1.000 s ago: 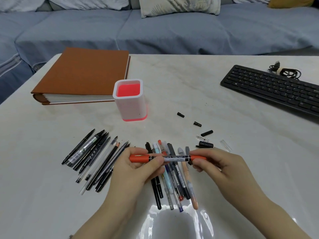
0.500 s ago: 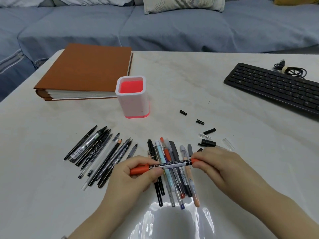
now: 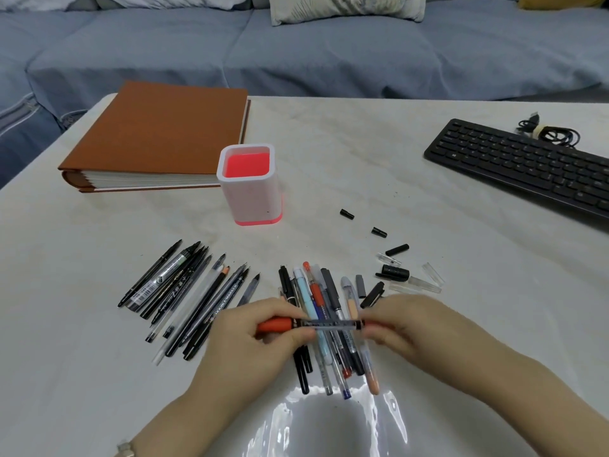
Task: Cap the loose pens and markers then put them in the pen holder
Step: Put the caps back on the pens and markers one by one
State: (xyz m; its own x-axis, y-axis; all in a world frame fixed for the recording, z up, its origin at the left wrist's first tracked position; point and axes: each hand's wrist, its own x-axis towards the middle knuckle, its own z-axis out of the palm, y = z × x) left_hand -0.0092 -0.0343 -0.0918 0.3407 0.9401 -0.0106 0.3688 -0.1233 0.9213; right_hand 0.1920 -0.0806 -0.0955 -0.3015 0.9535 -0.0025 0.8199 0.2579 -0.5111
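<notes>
Both hands hold a red-capped double-ended marker [image 3: 329, 324] level above the table. My left hand [image 3: 253, 331] grips its left end near the red cap; my right hand [image 3: 405, 328] pinches its right end, whose cap is hidden by the fingers. Under it lies a pile of mixed pens [image 3: 329, 308]. A fan of black pens and markers [image 3: 184, 298] lies to the left. Loose black and clear caps [image 3: 395, 272] are scattered to the right. The white pen holder [image 3: 250, 186] with a red inside stands upright behind the pens.
A brown binder [image 3: 158, 136] lies at the back left beside the holder. A black keyboard [image 3: 524, 166] sits at the right edge with a coiled cable [image 3: 553, 131] behind it. A blue sofa [image 3: 296, 47] runs along the table's far side.
Both hands with the marker have sunk lower and closer to me, now over the middle of the mixed pen pile. My right fingers cover more of the marker's right end.
</notes>
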